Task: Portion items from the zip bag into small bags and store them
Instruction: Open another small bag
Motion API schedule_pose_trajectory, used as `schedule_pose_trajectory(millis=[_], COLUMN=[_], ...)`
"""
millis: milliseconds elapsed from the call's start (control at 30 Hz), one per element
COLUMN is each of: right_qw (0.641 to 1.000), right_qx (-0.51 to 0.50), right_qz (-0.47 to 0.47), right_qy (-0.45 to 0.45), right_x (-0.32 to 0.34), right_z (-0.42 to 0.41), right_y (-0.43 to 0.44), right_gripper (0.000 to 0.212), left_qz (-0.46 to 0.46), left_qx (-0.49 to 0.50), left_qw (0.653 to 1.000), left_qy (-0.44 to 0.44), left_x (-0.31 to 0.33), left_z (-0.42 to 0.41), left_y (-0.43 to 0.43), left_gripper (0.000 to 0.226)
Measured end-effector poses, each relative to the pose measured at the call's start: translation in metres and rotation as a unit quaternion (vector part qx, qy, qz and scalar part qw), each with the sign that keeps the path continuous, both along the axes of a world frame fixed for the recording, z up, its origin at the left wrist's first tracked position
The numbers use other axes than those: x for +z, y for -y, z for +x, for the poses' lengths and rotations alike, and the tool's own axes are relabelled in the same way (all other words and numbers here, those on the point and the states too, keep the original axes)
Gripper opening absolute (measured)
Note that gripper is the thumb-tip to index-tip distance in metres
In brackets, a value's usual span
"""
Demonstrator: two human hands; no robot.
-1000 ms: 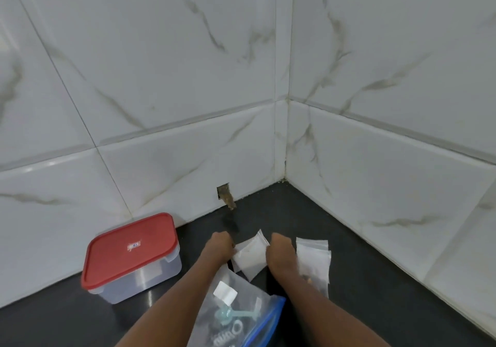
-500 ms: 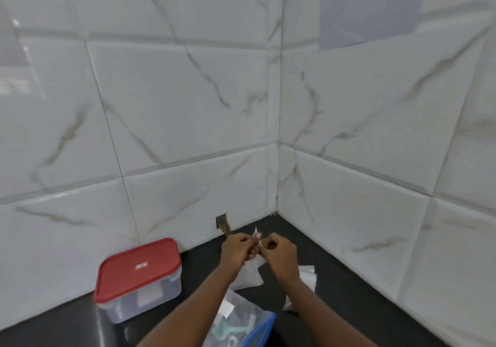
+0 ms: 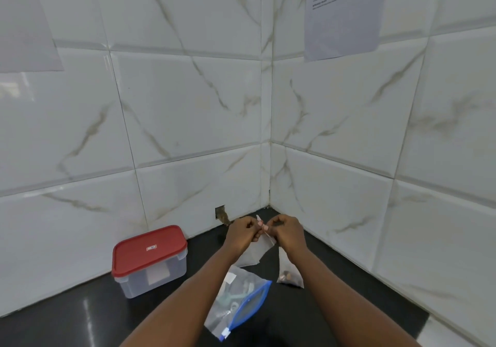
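Head: left hand (image 3: 242,233), right hand (image 3: 289,232) fingers pinch 1 small bag (image 3: 256,252); 1 filled bag (image 3: 289,273), 1 zip bag (image 3: 240,305) nearby.

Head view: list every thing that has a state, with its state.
Left hand: pinching the small bag's top.
Right hand: pinching the same top edge.
Small bag: held by its top, no contents visible.
Second small bag: lying on the counter, items inside.
Zip bag: lying flat, items inside; seal unclear.
Container: shut, red lid on.
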State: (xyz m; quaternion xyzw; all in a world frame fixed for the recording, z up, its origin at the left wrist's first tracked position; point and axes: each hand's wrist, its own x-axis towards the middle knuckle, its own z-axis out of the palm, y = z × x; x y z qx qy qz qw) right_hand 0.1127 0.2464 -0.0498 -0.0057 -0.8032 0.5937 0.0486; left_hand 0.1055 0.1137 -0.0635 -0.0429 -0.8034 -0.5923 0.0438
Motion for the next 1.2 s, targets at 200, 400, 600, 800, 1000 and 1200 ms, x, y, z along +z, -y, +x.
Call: schedule_pose_trajectory(millis=[200,400,600,800,1000,1200], right_qw=[0.999,0.957,0.84,0.874,0.928,0.979], right_qx=[-0.016,-0.035,0.104,0.1,0.083,0.075], right_qz=[0.042,0.26,0.517,0.472,0.362,0.188], right_qy=[-0.008,-0.127,-0.126,-0.057,-0.025,0.002], right_x=[0.003,-0.002,-0.003,-0.007,-0.003,0.001], right_z=[0.012,0.023,0.032,0.025,0.027,0.032], right_y=[-0.005,-0.007,-0.004,-0.01,-0.012,-0.017], right_gripper=[0.019,0.022,0.023,0.038,0.042,0.034], left_qz=[-0.08,-0.146,-0.143,-0.251,-0.228,-0.305], left_qx=[-0.034,-0.015,-0.009,-0.063,-0.057,-0.158], left_qw=[0.996,0.989,0.988,0.963,0.957,0.931], left_qy=[-0.004,-0.014,-0.054,-0.072,-0.171,-0.123], left_x=[0.003,0.0,0.002,0.001,0.001,-0.001], left_z=[0.015,0.021,0.022,0.02,0.028,0.035], left_y=[0.003,0.003,-0.002,0.005,0.007,0.013], left_gripper=[0.025,0.026,0.025,0.017,0.012,0.089])
